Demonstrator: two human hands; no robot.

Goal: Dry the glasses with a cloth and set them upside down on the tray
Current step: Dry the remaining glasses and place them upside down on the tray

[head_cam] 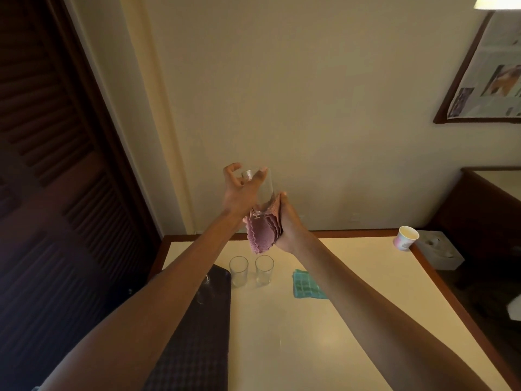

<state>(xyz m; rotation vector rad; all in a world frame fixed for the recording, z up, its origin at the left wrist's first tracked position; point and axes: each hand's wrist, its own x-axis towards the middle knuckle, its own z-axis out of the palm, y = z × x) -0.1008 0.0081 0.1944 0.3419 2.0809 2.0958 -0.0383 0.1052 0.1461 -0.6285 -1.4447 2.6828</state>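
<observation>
No legible text — framed newspaper (pixel 490 74) print too blurred.

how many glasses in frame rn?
4. A raised glass, lower end in the pink cloth; two upright on the table, the tray-side glass and its neighbour; a fourth glass on the dark tray, partly behind the left forearm. More may be hidden.

Held cloth: folded waffle-textured cloth (pixel 263 232), dusty pink throughout.
Held glass: tall cylindrical glass (pixel 266 193), clear and colourless.
Table glasses: two cylindrical drinking glasses (pixel 238 270) (pixel 264 270), clear.
Tray: flat rectangular tray (pixel 197 348), near-black with faint plaid lines.
Spare cloth: square fabric cloth (pixel 307 285), teal with darker checks.
Table: rectangular table (pixel 324 334), cream top, reddish-brown wooden rim.
Paper cup: small paper cup (pixel 406 238), white with pink and purple marks.
</observation>
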